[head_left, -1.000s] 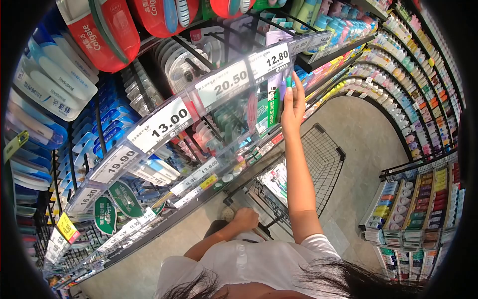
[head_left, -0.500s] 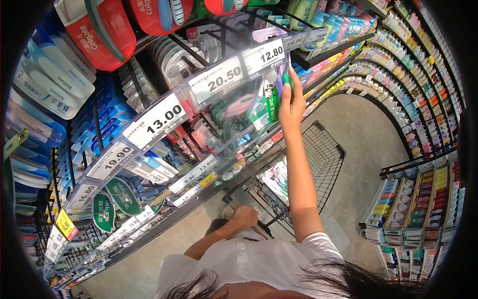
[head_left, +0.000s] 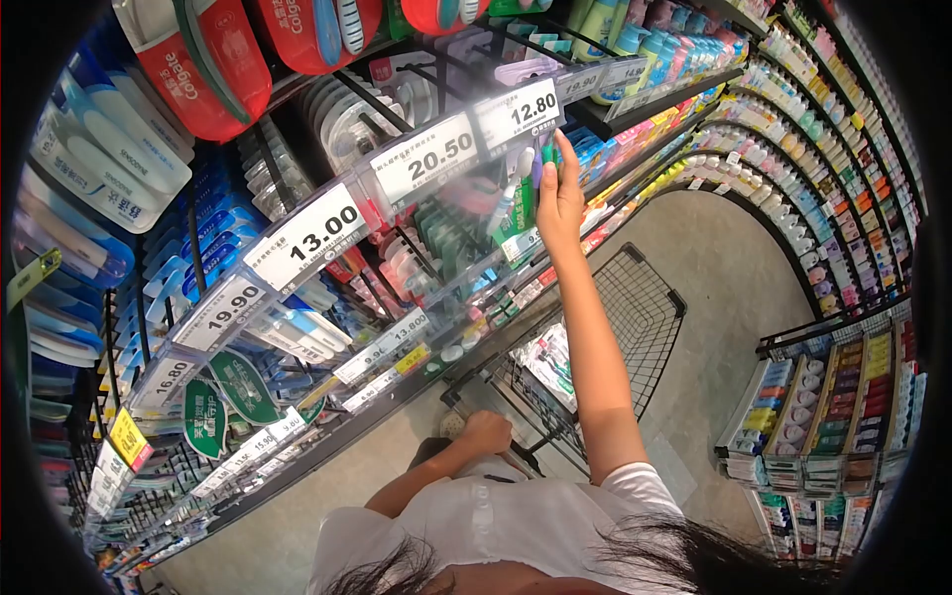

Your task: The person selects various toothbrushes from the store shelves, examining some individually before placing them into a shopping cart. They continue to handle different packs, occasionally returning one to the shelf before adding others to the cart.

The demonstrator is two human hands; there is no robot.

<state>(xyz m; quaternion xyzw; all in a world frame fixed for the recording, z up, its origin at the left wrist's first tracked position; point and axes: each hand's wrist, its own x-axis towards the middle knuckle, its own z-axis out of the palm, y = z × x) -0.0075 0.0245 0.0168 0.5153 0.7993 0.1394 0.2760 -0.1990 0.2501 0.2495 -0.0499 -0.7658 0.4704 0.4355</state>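
My right hand (head_left: 563, 203) is raised at the shelf, just below the 12.80 price tag (head_left: 529, 108). Its fingers are closed on the right edge of a green toothbrush pack (head_left: 524, 198), which stands among the hanging packs; part of it is hidden behind the hand and the clear price strip. Low at the front, my left hand (head_left: 486, 436) is closed in a fist at the handle of a shopping cart. Inside the black wire cart (head_left: 650, 317) lies a heap of white and green packaged goods (head_left: 548, 365).
Toothbrush packs hang along the rack on the left, with red Colgate packs (head_left: 198, 69) at the top. A price rail (head_left: 372, 188) juts out before them. Curved shelves (head_left: 783, 129) fill the far right, and a low display rack (head_left: 823, 407) stands at right.
My right hand has shifted slightly left and down with the green toothbrush pack. The pack has turned, so its printed front shows less. My left hand has stayed put.
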